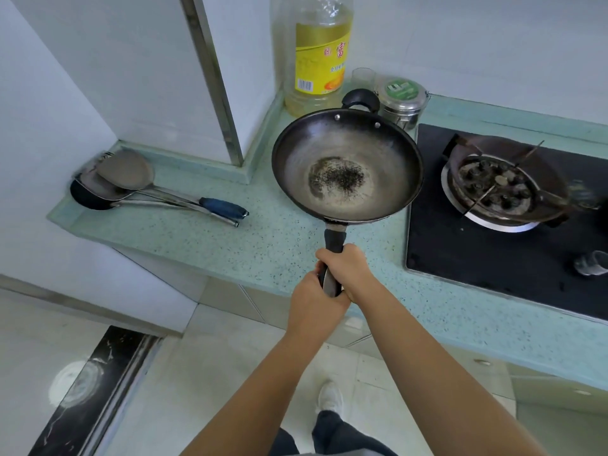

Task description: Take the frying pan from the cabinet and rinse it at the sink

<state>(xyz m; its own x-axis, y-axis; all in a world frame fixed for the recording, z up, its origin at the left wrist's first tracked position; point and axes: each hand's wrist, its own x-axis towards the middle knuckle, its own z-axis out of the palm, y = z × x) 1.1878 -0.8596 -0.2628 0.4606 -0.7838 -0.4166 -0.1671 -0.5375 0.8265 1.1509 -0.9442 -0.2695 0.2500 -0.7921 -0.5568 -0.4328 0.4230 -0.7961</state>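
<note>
A dark round frying pan (347, 166) with a scorched patch in its middle hangs level over the green speckled counter (204, 238). Its long black handle (334, 245) points toward me. My right hand (348, 268) grips the handle higher up. Just below it, my left hand (312, 304) is wrapped around the handle's end, touching the right hand. A small loop handle sits on the pan's far rim. No sink or cabinet shows in this view.
Two metal spatulas and a ladle (131, 182) lie at the counter's left end. A big oil bottle (317, 54) and a steel tin (403, 103) stand behind the pan. A black gas hob with a burner (500, 185) is to the right. My shoe stands on tiled floor (210, 373).
</note>
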